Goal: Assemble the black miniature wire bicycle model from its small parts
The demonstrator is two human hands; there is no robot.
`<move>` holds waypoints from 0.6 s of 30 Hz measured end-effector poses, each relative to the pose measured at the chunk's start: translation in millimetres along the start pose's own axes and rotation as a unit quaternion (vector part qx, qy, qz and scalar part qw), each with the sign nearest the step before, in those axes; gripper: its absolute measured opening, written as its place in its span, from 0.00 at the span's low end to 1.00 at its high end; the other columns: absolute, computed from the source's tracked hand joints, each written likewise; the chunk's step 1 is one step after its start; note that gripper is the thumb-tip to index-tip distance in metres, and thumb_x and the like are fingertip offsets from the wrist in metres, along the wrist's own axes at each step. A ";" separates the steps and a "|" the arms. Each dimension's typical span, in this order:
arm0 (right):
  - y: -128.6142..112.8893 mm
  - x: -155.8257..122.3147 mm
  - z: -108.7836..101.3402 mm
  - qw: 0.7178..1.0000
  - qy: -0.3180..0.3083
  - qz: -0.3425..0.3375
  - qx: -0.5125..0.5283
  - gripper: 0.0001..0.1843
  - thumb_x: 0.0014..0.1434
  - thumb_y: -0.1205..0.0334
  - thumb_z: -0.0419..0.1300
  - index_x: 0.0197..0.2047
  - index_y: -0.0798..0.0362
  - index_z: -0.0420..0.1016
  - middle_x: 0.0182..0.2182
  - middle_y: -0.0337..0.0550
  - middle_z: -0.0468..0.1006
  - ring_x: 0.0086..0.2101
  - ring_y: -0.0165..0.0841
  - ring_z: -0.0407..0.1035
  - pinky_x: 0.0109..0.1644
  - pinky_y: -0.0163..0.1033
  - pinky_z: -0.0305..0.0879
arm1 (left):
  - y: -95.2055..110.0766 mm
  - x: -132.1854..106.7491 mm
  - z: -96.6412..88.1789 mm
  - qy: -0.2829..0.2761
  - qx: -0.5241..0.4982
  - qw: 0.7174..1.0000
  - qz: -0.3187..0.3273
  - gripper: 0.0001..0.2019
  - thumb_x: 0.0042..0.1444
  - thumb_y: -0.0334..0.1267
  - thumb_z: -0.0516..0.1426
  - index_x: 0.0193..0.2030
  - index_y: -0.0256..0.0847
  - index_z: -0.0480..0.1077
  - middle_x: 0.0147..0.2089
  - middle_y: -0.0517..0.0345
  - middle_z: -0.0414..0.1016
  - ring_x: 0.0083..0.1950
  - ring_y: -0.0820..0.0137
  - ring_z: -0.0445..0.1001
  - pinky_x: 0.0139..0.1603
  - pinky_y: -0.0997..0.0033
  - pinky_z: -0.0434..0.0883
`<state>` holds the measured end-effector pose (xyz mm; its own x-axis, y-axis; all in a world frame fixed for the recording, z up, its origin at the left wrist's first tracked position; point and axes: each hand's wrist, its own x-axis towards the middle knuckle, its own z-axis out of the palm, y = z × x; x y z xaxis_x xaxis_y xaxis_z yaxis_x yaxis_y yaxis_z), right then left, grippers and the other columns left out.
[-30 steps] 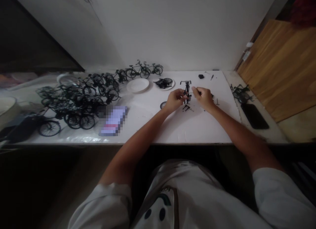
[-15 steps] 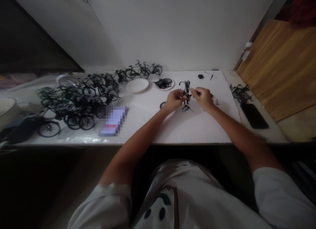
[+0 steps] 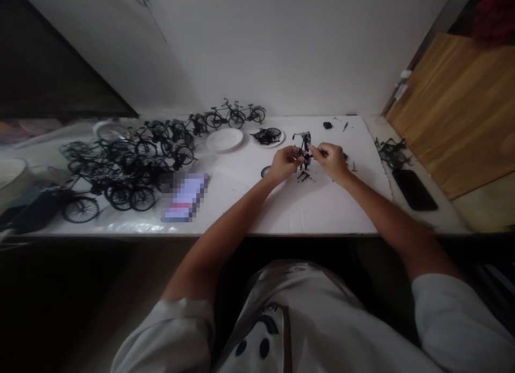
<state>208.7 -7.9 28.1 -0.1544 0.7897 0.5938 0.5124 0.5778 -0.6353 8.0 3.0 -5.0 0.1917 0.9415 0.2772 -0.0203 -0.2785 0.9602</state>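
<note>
Between my hands stands a small black model bicycle (image 3: 304, 140), its handlebar end pointing away from me. My left hand (image 3: 286, 162) is closed on its near part, thumb and fingertips pinching the frame. My right hand (image 3: 330, 157) is closed at the bicycle's right side, fingertips against it; whether a small part sits in that pinch I cannot make out. Just below the bicycle lie loose black parts (image 3: 304, 177) on the white board (image 3: 281, 214). A small wheel (image 3: 265, 171) lies partly hidden behind my left hand.
Several black model bicycles (image 3: 129, 198) crowd the left side. A white plate (image 3: 225, 140) and a dish (image 3: 279, 144) with bicycle parts stand at the back. A lit phone (image 3: 185, 197) lies left, a dark phone (image 3: 414, 189) right. A small T-shaped part (image 3: 354, 166) is near my right hand.
My right hand's fingertips have shifted slightly at the bicycle's side. The left hand and the bicycle are nearly where they were.
</note>
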 end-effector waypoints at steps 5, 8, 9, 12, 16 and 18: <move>-0.3 0.6 3.0 0.998 -0.016 0.009 0.053 0.36 0.64 0.20 0.62 0.32 0.48 0.70 0.27 0.38 0.72 0.27 0.32 0.59 0.35 0.43 0.58 | 0.9 0.0 -2.0 -0.005 0.002 1.000 0.009 0.12 0.56 0.37 0.71 0.42 0.36 0.76 0.35 0.53 0.86 0.21 0.79 0.70 0.21 0.77 0.67; 1.0 0.9 2.6 0.997 -0.027 0.003 0.066 0.37 0.65 0.18 0.59 0.32 0.47 0.69 0.28 0.39 0.73 0.29 0.33 0.62 0.37 0.43 0.61 | 1.8 0.0 -2.7 -0.003 0.003 1.000 0.022 0.12 0.56 0.37 0.71 0.42 0.36 0.76 0.34 0.54 0.85 0.21 0.78 0.71 0.22 0.77 0.67; 1.8 0.9 2.1 0.998 -0.029 0.001 0.064 0.38 0.66 0.18 0.57 0.32 0.47 0.69 0.28 0.39 0.73 0.30 0.34 0.63 0.37 0.43 0.61 | 2.1 0.0 -2.7 -0.002 0.002 1.000 0.023 0.12 0.56 0.37 0.70 0.43 0.36 0.76 0.34 0.54 0.85 0.21 0.78 0.70 0.22 0.77 0.67; 4.7 0.8 0.6 0.998 -0.031 0.007 0.045 0.41 0.71 0.18 0.46 0.29 0.47 0.69 0.25 0.41 0.72 0.29 0.35 0.65 0.38 0.44 0.63 | 2.8 -0.2 -1.8 0.003 0.001 1.000 0.017 0.11 0.56 0.36 0.70 0.43 0.35 0.77 0.34 0.54 0.85 0.20 0.79 0.70 0.22 0.77 0.67; 7.0 0.9 1.2 1.000 -0.016 0.016 0.016 0.44 0.72 0.18 0.41 0.23 0.46 0.62 0.21 0.40 0.67 0.26 0.35 0.63 0.37 0.45 0.60 | 2.9 -0.2 -0.3 -0.004 -0.002 1.000 0.012 0.10 0.58 0.35 0.69 0.44 0.35 0.77 0.35 0.53 0.86 0.20 0.79 0.70 0.21 0.77 0.65; 6.5 1.1 2.0 1.000 0.000 0.003 0.005 0.42 0.71 0.17 0.44 0.24 0.45 0.57 0.20 0.38 0.62 0.26 0.34 0.59 0.35 0.45 0.57 | 2.7 0.0 -0.1 -0.005 -0.001 1.000 0.013 0.11 0.58 0.34 0.69 0.44 0.35 0.77 0.35 0.52 0.86 0.20 0.79 0.70 0.21 0.77 0.65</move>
<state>210.2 -2.9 23.6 -0.1504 0.7933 0.5900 0.5054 0.5746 -0.6437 7.9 2.2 -2.4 0.2010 0.9317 0.3025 -0.0284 -0.3032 0.9525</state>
